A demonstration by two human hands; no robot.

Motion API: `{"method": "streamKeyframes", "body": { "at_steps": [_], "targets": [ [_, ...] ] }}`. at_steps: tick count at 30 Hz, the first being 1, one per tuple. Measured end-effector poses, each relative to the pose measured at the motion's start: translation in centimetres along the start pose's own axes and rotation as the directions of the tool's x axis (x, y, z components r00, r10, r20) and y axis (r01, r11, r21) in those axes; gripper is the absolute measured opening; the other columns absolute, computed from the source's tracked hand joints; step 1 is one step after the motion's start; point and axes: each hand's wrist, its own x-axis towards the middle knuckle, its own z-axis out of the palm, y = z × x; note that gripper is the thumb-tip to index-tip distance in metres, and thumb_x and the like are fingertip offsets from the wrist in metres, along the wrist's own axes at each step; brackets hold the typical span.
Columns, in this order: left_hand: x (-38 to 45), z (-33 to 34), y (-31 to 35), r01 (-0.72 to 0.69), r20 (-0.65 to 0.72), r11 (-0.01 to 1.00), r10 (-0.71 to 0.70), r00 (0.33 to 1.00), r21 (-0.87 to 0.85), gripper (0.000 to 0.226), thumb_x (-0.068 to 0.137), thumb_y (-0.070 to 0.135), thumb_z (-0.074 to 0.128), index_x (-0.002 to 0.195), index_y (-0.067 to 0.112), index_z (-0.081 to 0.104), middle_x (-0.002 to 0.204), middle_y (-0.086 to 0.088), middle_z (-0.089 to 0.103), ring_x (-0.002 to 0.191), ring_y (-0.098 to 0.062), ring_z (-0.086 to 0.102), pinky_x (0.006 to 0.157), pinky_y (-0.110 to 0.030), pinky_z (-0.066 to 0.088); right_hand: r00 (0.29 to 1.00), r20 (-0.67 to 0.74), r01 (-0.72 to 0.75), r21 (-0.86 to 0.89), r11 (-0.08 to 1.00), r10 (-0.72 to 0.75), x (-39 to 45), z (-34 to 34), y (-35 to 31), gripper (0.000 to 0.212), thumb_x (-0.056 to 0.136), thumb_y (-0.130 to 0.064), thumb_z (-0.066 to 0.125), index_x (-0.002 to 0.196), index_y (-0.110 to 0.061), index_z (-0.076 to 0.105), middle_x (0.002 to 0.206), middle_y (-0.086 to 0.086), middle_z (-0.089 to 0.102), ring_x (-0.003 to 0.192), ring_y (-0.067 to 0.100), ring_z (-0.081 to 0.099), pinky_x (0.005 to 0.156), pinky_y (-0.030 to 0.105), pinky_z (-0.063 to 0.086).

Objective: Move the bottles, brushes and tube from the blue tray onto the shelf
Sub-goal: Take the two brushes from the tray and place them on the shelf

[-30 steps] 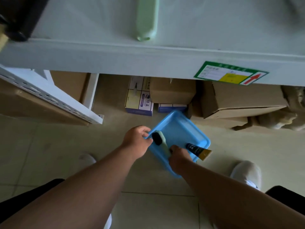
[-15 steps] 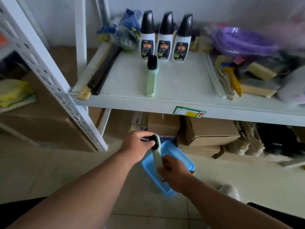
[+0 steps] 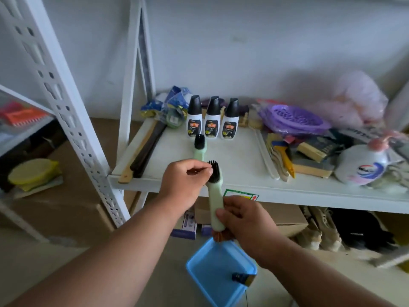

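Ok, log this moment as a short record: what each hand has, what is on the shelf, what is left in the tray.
left hand: pinching the black bristle head of the pale green plastic brush
right hand: gripping that brush's handle
white metal shelf: three white bottles with black caps upright in a row; a second pale green brush lying before them
blue plastic tray: on the floor, holds only the dark tube with a gold end

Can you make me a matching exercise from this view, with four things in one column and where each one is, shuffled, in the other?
Things:
1. pale green brush with black bristles
2. three white bottles with black caps
3. dark tube with a gold end
4. purple plastic strainer basket

Places:
A. in the blue plastic tray
B. held in both hands
C. right part of the white shelf
D. standing at the back of the shelf

Pairs: 1-B, 2-D, 3-A, 4-C
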Motion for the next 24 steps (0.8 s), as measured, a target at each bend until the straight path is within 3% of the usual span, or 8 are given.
{"method": "streamKeyframes", "body": {
  "at_steps": [3, 5, 8, 11, 16, 20, 24],
  "targets": [
    [3.4, 0.2, 1.0, -0.024, 0.002, 0.999, 0.024, 1.000, 0.031, 0.016, 0.090, 0.026, 0.085, 0.084, 0.040, 0.083, 0.078, 0.018, 0.081, 0.078, -0.006, 0.077, 0.076, -0.021, 0.058, 0.998, -0.067, -0.018, -0.028, 0.999, 0.016, 2.2, -0.5, -2.1, 0.013, 0.101, -0.011, 0.064, 0.113, -0.011, 0.070, 0.083, 0.013, 0.080, 0.063, 0.024, 0.077, 0.055, 0.029, 0.061],
    [5.7, 0.7, 1.2, -0.024, 0.023, 0.999, 0.023, 0.999, 0.048, 0.010, 0.090, 0.025, 0.084, 0.092, 0.035, 0.085, 0.081, 0.015, 0.082, 0.081, -0.006, 0.077, 0.076, -0.018, 0.054, 0.993, -0.119, -0.024, -0.063, 0.998, 0.017, 4.2, -1.0, -3.1, 0.017, 0.100, -0.016, 0.067, 0.116, -0.017, 0.070, 0.085, 0.009, 0.081, 0.064, 0.022, 0.079, 0.054, 0.027, 0.061],
    [9.4, 1.8, 1.1, -0.044, 0.055, 0.995, 0.040, 0.998, 0.084, 0.009, 0.091, 0.023, 0.084, 0.099, 0.029, 0.085, 0.086, 0.011, 0.081, 0.082, -0.008, 0.076, 0.077, -0.017, 0.053, 0.990, -0.141, -0.035, -0.024, 0.999, 0.031, 8.1, -1.7, -3.8, 0.024, 0.099, -0.017, 0.069, 0.123, -0.014, 0.067, 0.089, 0.013, 0.080, 0.071, 0.031, 0.080, 0.071, 0.045, 0.067],
    [12.9, 2.8, 0.4, -0.087, 0.050, 0.986, 0.080, 0.996, 0.146, 0.008, 0.090, 0.022, 0.085, 0.093, 0.029, 0.084, 0.084, 0.012, 0.079, 0.077, -0.002, 0.072, 0.072, -0.011, 0.049, 0.984, -0.174, -0.039, -0.007, 0.999, 0.037, 12.4, -2.3, -3.5, 0.026, 0.098, -0.016, 0.070, 0.124, -0.012, 0.065, 0.088, 0.014, 0.080, 0.071, 0.035, 0.080, 0.081, 0.063, 0.062],
    [15.6, 3.6, -1.2, -0.175, 0.061, 0.960, 0.166, 0.984, 0.219, 0.011, 0.089, 0.015, 0.085, 0.089, 0.026, 0.084, 0.070, 0.015, 0.074, 0.061, 0.008, 0.065, 0.062, -0.004, 0.045, 0.965, -0.226, -0.116, 0.086, 0.989, 0.133, 16.3, -2.6, -3.2, 0.042, 0.095, -0.016, 0.074, 0.133, -0.012, 0.058, 0.092, 0.019, 0.077, 0.068, 0.039, 0.079, 0.075, 0.054, 0.066],
    [15.3, 3.9, -1.6, -0.212, 0.065, 0.946, 0.203, 0.977, 0.245, 0.011, 0.089, 0.013, 0.083, 0.092, 0.022, 0.085, 0.072, 0.015, 0.073, 0.063, 0.009, 0.065, 0.063, -0.003, 0.045, 0.965, -0.251, -0.119, -0.159, 0.980, 0.077, 16.3, -2.5, -3.5, 0.046, 0.097, -0.020, 0.072, 0.138, -0.019, 0.051, 0.073, 0.017, 0.078, 0.058, 0.033, 0.077, 0.052, 0.039, 0.064],
    [13.9, 4.1, -1.1, -0.172, 0.054, 0.961, 0.164, 0.985, 0.214, 0.014, 0.089, 0.011, 0.081, 0.093, 0.024, 0.084, 0.078, 0.014, 0.075, 0.067, 0.008, 0.066, 0.063, -0.005, 0.046, 0.944, -0.329, -0.111, -0.341, 0.933, -0.008, 16.1, -2.4, -3.6, 0.046, 0.096, -0.022, 0.073, 0.136, -0.018, 0.052, 0.073, 0.016, 0.076, 0.044, 0.025, 0.070, 0.039, 0.029, 0.055]
  ]
}}
